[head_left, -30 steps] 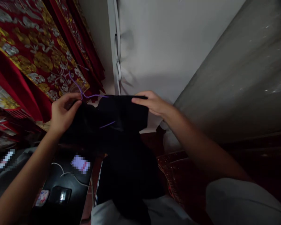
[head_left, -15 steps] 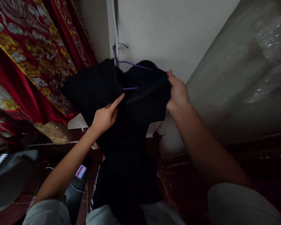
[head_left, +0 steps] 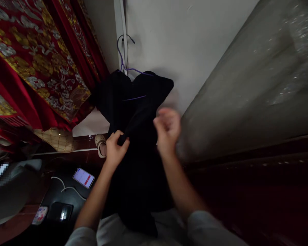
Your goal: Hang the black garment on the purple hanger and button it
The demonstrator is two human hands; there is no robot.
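Note:
A black garment (head_left: 133,112) hangs on a purple wire hanger (head_left: 123,58), whose hook sits on a fixing by the white strip on the pale wall. My left hand (head_left: 116,148) is closed, pinching the black cloth at the garment's left side, about halfway down. My right hand (head_left: 167,131) is blurred by motion in front of the garment's right edge, fingers curled; whether it holds cloth does not show.
A red and gold patterned curtain (head_left: 33,61) fills the left. A grey shiny cover (head_left: 246,85) slopes at the right. Below left, a lit phone (head_left: 83,177) with a white cable, and a sandal (head_left: 101,145) on the floor.
The hanger now hangs from the wall fixing. My right hand has let go of the garment's shoulder and dropped lower. My left hand moved down and pinched the cloth.

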